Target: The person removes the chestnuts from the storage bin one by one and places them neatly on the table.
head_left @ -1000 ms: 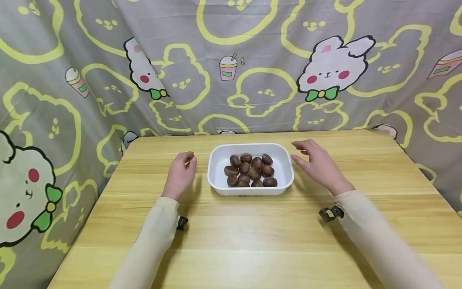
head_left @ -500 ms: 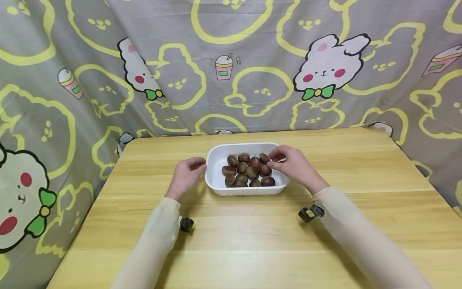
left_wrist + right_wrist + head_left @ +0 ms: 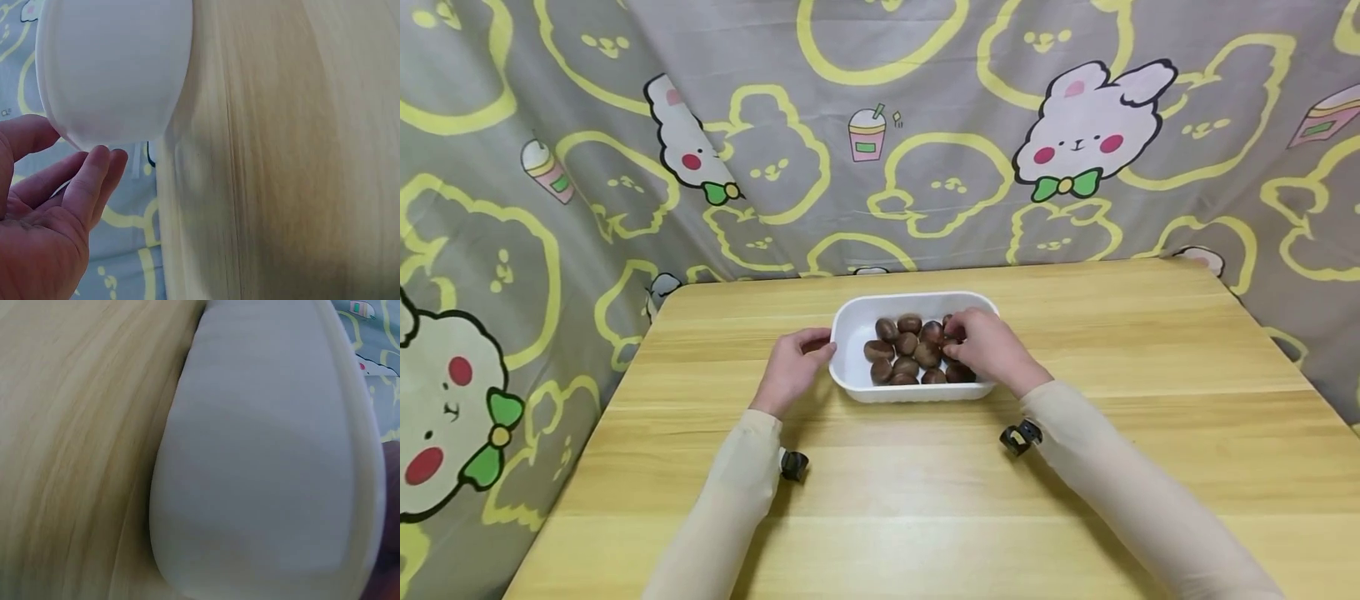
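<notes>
A white plastic tray [image 3: 850,377] with several brown chestnuts [image 3: 906,343] in it stands on the wooden table. At its left end my left hand [image 3: 792,367] pinches the rim, as the left wrist view shows with the thumb and fingertips [image 3: 95,156] on either side of the edge. My right hand [image 3: 992,346] reaches over the right end into the tray, its thumb and forefinger curled round a chestnut on the right side of the group. The right wrist view shows mostly the tray's outer wall [image 3: 250,456]; the right fingers are largely hidden behind the rim.
The light wooden table [image 3: 895,500] ends a little behind the tray, against a grey curtain [image 3: 925,108] with yellow outlines and rabbit prints. Black wrist cameras sit under both sleeves, such as the right sleeve [image 3: 1112,442].
My right hand has moved left from outside the tray, over its right end and down to the chestnuts. My left hand has come right to the tray's rim and now grips it.
</notes>
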Demonstrator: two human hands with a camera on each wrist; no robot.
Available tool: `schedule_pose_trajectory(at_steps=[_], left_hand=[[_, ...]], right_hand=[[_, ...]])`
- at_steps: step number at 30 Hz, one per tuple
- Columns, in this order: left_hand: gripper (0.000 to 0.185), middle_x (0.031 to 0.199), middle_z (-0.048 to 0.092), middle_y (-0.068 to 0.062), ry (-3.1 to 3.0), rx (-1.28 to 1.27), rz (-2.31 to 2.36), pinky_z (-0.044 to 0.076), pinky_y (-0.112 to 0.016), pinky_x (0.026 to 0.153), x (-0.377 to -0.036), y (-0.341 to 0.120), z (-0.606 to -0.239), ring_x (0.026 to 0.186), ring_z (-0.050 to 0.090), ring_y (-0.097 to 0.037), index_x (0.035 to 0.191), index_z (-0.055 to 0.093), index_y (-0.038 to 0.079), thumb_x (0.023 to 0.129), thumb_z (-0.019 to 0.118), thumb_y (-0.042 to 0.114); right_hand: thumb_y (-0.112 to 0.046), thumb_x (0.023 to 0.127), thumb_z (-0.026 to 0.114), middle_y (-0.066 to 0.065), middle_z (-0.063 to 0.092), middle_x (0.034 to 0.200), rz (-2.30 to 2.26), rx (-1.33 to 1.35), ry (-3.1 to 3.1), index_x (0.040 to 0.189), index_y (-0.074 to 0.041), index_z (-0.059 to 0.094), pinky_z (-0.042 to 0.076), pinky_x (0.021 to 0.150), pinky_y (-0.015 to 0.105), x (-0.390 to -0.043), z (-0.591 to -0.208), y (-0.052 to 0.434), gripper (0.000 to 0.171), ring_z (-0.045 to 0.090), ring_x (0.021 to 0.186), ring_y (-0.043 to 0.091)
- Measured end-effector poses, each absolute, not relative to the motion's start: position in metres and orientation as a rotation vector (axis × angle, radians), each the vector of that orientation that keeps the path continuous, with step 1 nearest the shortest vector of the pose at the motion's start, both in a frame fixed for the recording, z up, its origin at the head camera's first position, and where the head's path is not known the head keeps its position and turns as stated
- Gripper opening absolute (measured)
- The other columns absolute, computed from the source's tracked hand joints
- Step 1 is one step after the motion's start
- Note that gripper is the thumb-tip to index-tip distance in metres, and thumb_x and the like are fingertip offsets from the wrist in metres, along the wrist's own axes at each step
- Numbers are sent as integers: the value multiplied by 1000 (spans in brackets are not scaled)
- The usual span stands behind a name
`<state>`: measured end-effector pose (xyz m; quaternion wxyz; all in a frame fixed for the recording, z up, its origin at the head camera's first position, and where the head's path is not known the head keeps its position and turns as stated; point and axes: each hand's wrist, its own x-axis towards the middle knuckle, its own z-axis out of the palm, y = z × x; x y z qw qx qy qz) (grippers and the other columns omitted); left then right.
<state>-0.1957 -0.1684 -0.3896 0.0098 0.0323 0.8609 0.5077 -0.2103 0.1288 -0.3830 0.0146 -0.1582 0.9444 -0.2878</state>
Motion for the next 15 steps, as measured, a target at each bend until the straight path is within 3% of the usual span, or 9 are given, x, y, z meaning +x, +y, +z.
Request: schedule_pose_trajectory(at_steps=[11, 15], left_hand=[[32, 115, 67, -18, 2674, 106, 1616, 48, -38, 96, -196, -173, -391, 112, 61, -28, 121, 65, -5, 93, 67, 10], [32, 115, 67, -18, 2658, 105, 1625, 48, -38, 96, -198, -172, -391, 112, 61, -28, 121, 65, -5, 93, 68, 11]], right_hand=[[-10, 83, 75, 8, 63, 84, -718, -444, 2992, 90, -5, 70, 50, 77, 46, -212, -385, 121, 10, 59, 81, 28], [-8, 79, 75, 5, 58, 73, -658, -468, 3027, 77, -9, 64, 49, 72, 47, -213, -387, 121, 11, 57, 76, 29]])
